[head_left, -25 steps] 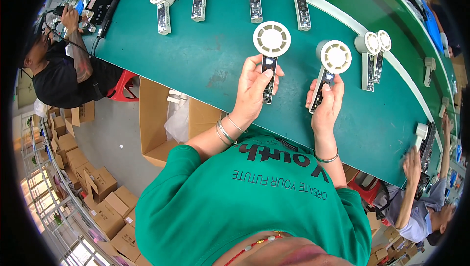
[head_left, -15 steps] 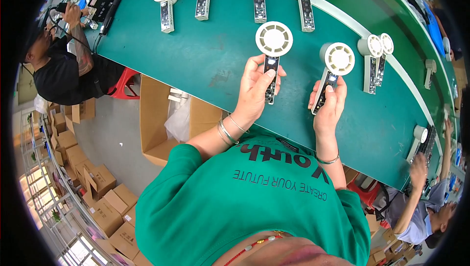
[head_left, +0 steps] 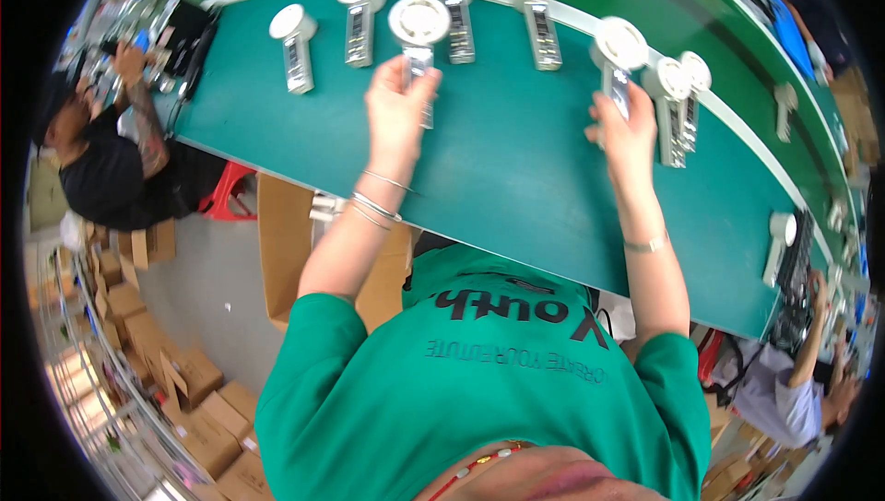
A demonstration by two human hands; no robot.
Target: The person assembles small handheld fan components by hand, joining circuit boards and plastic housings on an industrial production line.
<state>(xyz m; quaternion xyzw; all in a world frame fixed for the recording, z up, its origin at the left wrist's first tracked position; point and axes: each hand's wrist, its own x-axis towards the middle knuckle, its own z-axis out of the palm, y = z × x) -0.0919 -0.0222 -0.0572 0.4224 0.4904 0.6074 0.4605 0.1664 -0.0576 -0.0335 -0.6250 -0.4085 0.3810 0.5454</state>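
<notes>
nr table (head_left: 516, 192), box (head_left: 279, 257) holds white pcs (head_left: 324, 209), l. hand (head_left: 396, 106) a fan (head_left: 419, 22).

Left forearm (head_left: 343, 245) angles up from lower center-left, right forearm (head_left: 656, 271) rises right of center. Left hand (head_left: 396, 112) upper center-left, right hand (head_left: 631, 137) upper center-right; both fingers curled, gripping, thumbs inward.

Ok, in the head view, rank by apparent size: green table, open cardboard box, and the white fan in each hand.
1. Green table
2. Open cardboard box
3. Left-held fan and right-held fan: too alike to rank, both partly covered.
</notes>
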